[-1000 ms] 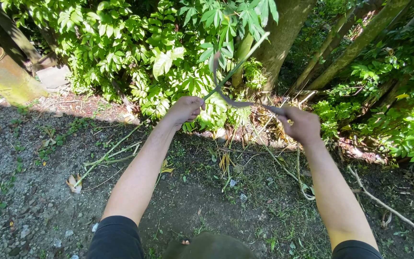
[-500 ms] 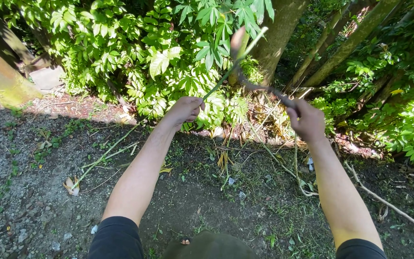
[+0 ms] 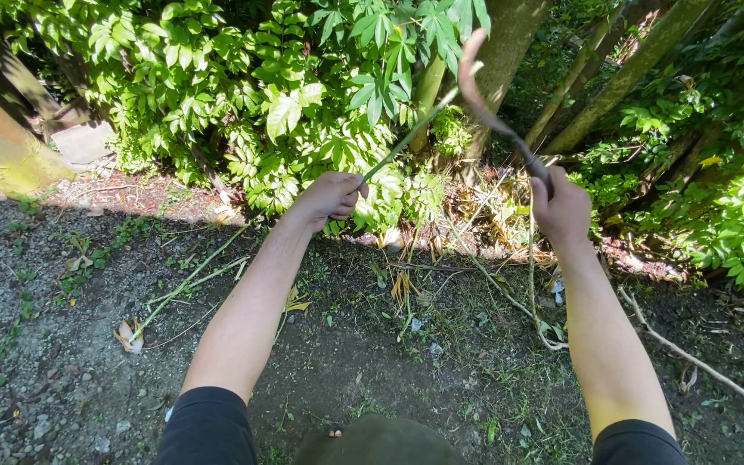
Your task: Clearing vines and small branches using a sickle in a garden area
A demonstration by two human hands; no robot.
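Right, left hand (image 3: 331, 196) is closed around the lower end of a thin green stem (image 3: 406, 133), which runs up and away toward the leafy bush (image 3: 243, 95) and the tree trunk (image 3: 510, 52). Right hand (image 3: 561, 211) is clamped on the handle of a sickle (image 3: 484, 99), curved blade raised above and just right of the stem's far end; can't tell whether blade and stem touch.

Handling, my read:
- Stem: light, slim, looks green and springy rather than brittle. Likely to bend and whip if loaded sideways. The grip low down looks sound; pulled taut it should give the blade something firm to work against.
- Sickle: light, stiff, one-handed. Handle only; the inner edge of the curve is the sharp part, and it sits not far from the left hand's line along the stem.

Ground (image 3: 88, 344) under both arms is bare dirt and gravel with sparse weeds. Cut stalks (image 3: 195, 274) lie on it left of the left forearm, and a dry stick (image 3: 699, 370) lies toward the right edge.
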